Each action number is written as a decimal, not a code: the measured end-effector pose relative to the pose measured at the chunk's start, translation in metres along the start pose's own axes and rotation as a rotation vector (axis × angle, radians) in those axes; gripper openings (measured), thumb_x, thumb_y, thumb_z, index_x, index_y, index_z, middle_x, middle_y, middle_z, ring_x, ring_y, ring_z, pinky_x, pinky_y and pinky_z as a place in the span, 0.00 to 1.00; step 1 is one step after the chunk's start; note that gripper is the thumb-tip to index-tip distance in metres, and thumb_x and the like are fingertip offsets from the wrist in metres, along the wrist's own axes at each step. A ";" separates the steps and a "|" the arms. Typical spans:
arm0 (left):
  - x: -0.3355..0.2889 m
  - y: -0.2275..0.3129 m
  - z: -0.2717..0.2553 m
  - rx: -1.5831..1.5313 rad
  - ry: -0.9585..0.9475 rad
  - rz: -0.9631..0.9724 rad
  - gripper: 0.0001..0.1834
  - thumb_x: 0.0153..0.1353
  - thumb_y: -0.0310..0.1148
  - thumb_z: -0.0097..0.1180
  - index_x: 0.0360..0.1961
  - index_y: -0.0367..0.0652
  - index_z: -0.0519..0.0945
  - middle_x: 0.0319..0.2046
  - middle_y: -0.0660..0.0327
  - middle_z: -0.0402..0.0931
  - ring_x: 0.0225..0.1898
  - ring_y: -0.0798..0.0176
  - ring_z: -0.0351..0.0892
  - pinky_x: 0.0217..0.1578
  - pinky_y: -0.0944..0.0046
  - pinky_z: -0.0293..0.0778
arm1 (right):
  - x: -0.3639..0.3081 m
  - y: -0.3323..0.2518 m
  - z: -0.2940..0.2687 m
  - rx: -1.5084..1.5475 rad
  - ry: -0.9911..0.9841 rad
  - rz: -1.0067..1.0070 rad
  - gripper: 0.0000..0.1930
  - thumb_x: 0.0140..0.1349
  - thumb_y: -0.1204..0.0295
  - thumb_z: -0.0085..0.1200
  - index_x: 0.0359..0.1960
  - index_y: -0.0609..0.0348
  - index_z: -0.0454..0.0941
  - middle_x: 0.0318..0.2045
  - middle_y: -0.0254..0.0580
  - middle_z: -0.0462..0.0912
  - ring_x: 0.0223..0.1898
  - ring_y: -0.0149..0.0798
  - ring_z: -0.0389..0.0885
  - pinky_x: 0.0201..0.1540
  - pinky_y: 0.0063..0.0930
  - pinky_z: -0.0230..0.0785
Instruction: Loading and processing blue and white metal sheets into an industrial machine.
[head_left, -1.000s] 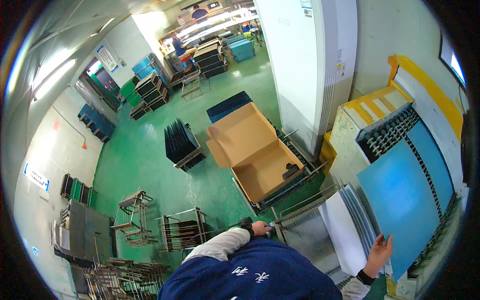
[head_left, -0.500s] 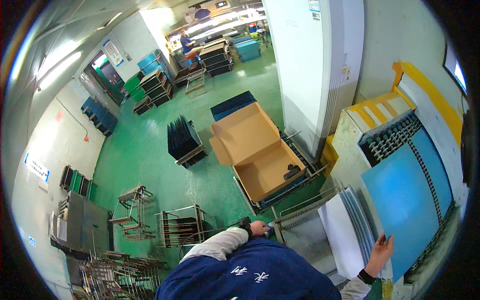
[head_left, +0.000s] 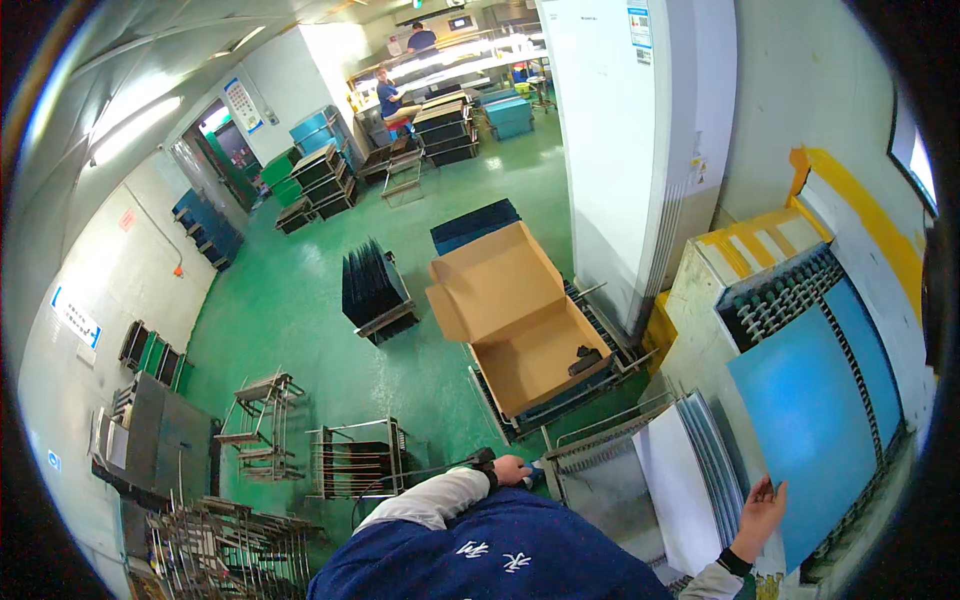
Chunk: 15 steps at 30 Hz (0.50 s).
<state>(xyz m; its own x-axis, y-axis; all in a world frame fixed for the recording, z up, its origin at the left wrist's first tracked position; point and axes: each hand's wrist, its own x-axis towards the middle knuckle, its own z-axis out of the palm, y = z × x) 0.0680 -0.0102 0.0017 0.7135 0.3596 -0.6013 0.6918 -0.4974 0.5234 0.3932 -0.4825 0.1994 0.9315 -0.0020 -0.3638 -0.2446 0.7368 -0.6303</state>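
Observation:
My right hand (head_left: 762, 515) is at the left edge of a large blue panel (head_left: 805, 400), its fingers slightly bent and apart. The fingertips are close to the panel's edge; whether they touch it is unclear. That panel lies tilted on a chain-and-roller conveyor (head_left: 785, 300). Beside the hand, several thin pale panels (head_left: 685, 480) stand upright in a metal rack (head_left: 605, 475). In front of my body, my left hand (head_left: 512, 470) is closed next to the rack's left corner. A small bluish thing shows at its fingertips, too small to name.
An opened cardboard box (head_left: 535, 365) with a small black object sits on a rack ahead. A rack of dark panels (head_left: 375, 290) stands on the green floor (head_left: 300, 300). Empty metal frames (head_left: 262, 425) are at left. A white cabinet (head_left: 615, 130) rises ahead right. People work far back.
The view has shifted slightly. My right hand has turned a little, its fingers still near the blue panel's edge. The left hand has stayed by the rack corner.

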 end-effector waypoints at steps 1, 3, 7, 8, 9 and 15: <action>0.000 -0.002 0.001 0.010 0.010 -0.005 0.27 0.60 0.55 0.52 0.40 0.40 0.84 0.38 0.47 0.82 0.41 0.43 0.81 0.44 0.50 0.75 | 0.002 -0.002 -0.002 -0.017 -0.012 0.002 0.15 0.63 0.63 0.59 0.41 0.63 0.76 0.36 0.44 0.81 0.37 0.35 0.80 0.43 0.26 0.76; -0.003 -0.006 0.004 0.037 0.014 -0.039 0.27 0.60 0.55 0.52 0.41 0.40 0.84 0.38 0.47 0.82 0.41 0.43 0.81 0.44 0.50 0.75 | 0.004 -0.003 -0.003 -0.032 -0.026 0.011 0.15 0.63 0.62 0.60 0.38 0.62 0.76 0.34 0.44 0.82 0.35 0.35 0.80 0.42 0.25 0.76; -0.012 -0.003 0.003 0.038 0.045 -0.031 0.26 0.60 0.55 0.52 0.41 0.41 0.83 0.38 0.47 0.82 0.41 0.43 0.81 0.43 0.50 0.75 | 0.004 -0.003 -0.001 -0.025 -0.002 0.020 0.15 0.63 0.60 0.60 0.36 0.62 0.76 0.34 0.43 0.82 0.34 0.34 0.80 0.40 0.25 0.75; -0.016 0.000 0.002 0.038 0.044 -0.041 0.26 0.60 0.55 0.52 0.41 0.40 0.83 0.38 0.47 0.82 0.41 0.44 0.81 0.43 0.50 0.75 | 0.004 -0.002 -0.001 -0.025 0.014 0.018 0.16 0.63 0.60 0.60 0.36 0.62 0.76 0.34 0.43 0.82 0.35 0.34 0.80 0.40 0.24 0.75; -0.020 0.004 0.000 0.039 0.030 -0.064 0.26 0.60 0.55 0.52 0.41 0.40 0.83 0.37 0.47 0.82 0.41 0.44 0.81 0.43 0.50 0.75 | 0.005 -0.002 0.000 -0.027 0.014 0.024 0.16 0.63 0.59 0.60 0.37 0.62 0.76 0.35 0.42 0.82 0.35 0.34 0.80 0.40 0.24 0.75; -0.043 0.015 -0.009 0.013 0.065 -0.047 0.26 0.59 0.55 0.54 0.40 0.39 0.83 0.36 0.46 0.82 0.39 0.45 0.81 0.41 0.50 0.75 | 0.014 -0.004 -0.003 -0.094 -0.060 0.115 0.20 0.62 0.53 0.59 0.41 0.60 0.78 0.38 0.37 0.83 0.34 0.30 0.80 0.38 0.22 0.74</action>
<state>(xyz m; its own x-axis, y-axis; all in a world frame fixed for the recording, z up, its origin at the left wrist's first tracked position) 0.0488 -0.0258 0.0406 0.6864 0.4328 -0.5843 0.7233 -0.4889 0.4876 0.4066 -0.4875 0.1950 0.9094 0.1213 -0.3979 -0.3726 0.6629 -0.6494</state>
